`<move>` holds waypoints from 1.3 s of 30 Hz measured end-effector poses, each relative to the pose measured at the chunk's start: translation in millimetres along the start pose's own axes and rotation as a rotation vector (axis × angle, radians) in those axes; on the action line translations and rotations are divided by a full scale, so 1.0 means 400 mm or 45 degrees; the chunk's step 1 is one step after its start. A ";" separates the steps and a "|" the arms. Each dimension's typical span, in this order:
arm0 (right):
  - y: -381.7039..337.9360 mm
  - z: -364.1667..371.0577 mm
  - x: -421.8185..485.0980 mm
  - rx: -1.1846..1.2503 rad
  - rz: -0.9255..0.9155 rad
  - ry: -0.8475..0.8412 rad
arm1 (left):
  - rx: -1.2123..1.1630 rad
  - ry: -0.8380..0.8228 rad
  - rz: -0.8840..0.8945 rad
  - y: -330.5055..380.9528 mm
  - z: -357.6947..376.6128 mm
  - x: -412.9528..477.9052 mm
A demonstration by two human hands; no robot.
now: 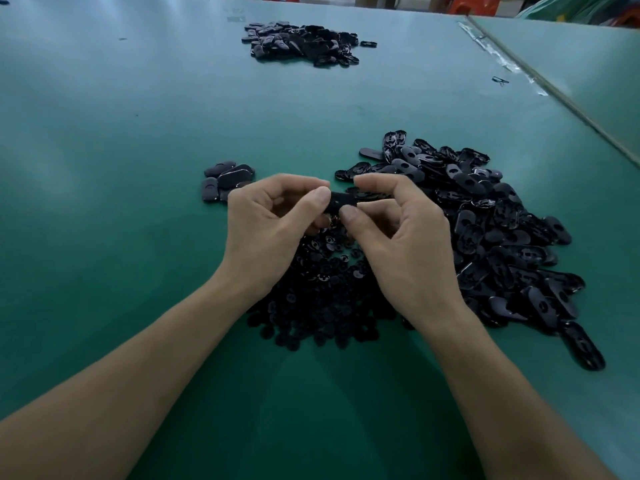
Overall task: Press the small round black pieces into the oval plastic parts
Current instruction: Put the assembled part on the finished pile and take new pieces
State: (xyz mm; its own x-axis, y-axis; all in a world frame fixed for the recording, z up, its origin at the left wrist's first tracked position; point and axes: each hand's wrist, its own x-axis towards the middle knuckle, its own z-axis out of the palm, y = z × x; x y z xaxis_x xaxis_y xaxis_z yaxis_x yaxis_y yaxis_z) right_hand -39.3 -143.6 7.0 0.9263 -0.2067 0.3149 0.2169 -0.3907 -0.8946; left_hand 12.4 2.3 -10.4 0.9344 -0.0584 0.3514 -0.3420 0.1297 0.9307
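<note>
1. A black oval plastic part [341, 201] is held in the air between both hands, just above the green flat surface [104, 168].
2. The left hand [273, 220] holds the part's left end. Its grip is narrow, with the thumb on top and the fingers curled under.
3. The right hand [398, 233] holds the part's right end. Its thumb tip presses on the near edge and the forefinger arches over the top, so this grip is also narrow and closed on the part.
4. The thumbs cover the middle of the part, so I cannot tell whether a round piece sits in it.
5. A heap of small round black pieces [322, 292] lies on the surface directly below the hands and between the wrists.
6. A large pile of black oval plastic parts [502, 237] spreads to the right of that heap and touches it. Many of these parts show a slot or hole in the middle.
7. A small cluster of dark oval parts [225, 178] lies just beyond the left hand, partly hidden by its knuckles.
8. A further pile of black parts [301, 43] sits well apart at the far side of the surface.
9. A pale taped seam [502, 60] crosses the surface diagonally at the right.
10. Orange plastic stools [474, 3] show at the top edge.
</note>
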 end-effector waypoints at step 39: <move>-0.010 0.010 -0.013 -0.373 -0.163 -0.069 | -0.011 0.086 -0.068 -0.017 -0.009 0.012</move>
State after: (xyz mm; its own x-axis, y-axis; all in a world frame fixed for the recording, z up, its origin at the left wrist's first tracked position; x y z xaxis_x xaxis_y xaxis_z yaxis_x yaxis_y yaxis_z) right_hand -43.6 -137.6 7.6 0.9139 -0.0944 0.3948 0.2422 -0.6537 -0.7170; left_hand 19.5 4.6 -15.4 0.9559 0.0016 0.2935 -0.2910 0.1369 0.9469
